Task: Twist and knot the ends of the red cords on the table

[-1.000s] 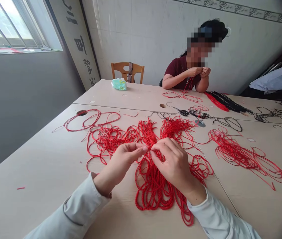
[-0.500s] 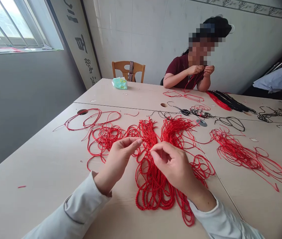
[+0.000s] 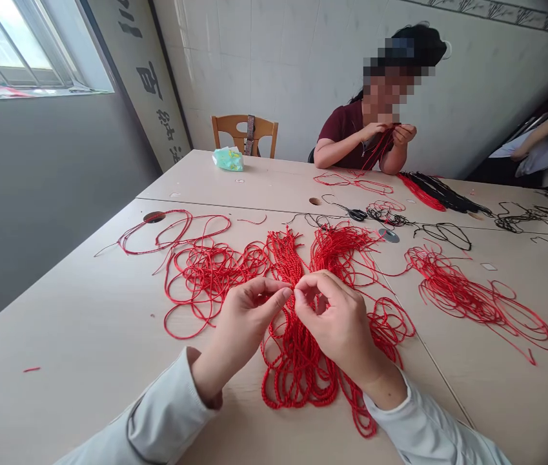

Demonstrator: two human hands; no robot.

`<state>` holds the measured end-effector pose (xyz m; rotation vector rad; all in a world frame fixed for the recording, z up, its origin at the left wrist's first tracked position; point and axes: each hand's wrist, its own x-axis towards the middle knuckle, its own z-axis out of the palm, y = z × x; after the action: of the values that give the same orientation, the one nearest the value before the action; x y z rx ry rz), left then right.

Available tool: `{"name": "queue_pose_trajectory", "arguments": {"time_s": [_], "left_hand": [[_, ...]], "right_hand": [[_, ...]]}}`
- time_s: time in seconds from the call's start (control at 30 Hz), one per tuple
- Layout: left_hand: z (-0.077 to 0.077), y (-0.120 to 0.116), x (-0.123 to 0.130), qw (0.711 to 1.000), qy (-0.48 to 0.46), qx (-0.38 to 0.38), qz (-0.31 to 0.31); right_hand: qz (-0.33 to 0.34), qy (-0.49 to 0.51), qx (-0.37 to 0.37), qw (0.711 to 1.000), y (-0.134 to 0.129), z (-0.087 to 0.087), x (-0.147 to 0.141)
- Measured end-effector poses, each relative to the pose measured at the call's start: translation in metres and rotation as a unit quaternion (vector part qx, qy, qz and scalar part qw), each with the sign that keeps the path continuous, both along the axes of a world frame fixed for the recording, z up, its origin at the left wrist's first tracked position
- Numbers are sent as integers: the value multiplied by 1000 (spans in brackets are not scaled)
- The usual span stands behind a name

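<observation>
My left hand (image 3: pixel 249 316) and my right hand (image 3: pixel 334 316) meet at the fingertips above a bundle of red braided cords (image 3: pixel 297 361). Thumb and forefinger of each hand are pinched together on a bit of red cord (image 3: pixel 294 288), which barely stands out from the red bundle behind it. The bundle lies in loops below my hands, and its frayed far ends (image 3: pixel 283 242) point away from me. A second red bundle (image 3: pixel 336 248) fans out beyond my right hand. Loose red cord (image 3: pixel 215 268) lies tangled left of them.
Another tangle of red cord (image 3: pixel 467 294) lies at the right. Black-handled scissors (image 3: pixel 357 214) and black cords (image 3: pixel 441 236) are farther back. Across the table (image 3: pixel 84 361) a person (image 3: pixel 346 135) works on red cords. A green packet (image 3: pixel 228 159) stands near a wooden chair (image 3: pixel 266 129).
My left hand has moved right, so that its fingertips now meet those of my right hand. The view has shifted slightly. Across the table, the person's hands have more red strands hanging from them.
</observation>
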<state>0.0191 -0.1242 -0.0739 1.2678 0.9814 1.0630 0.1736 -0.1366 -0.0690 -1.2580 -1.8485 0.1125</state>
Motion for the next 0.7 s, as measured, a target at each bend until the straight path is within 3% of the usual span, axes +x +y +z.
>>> {"name": "queue_pose_trajectory", "arguments": {"time_s": [0.43,0.57,0.7], "left_hand": [[1,-2,-2,987,105,115,34],[1,-1,-1,999,25,29,-11],[-1,1,-2,992,-86,-75,-48]], "right_hand": [[-6,-48,42,998,1,-1,0],[9,-40,60,997,1,-2,0],[40,-24,73,996,1,-3,-1]]}}
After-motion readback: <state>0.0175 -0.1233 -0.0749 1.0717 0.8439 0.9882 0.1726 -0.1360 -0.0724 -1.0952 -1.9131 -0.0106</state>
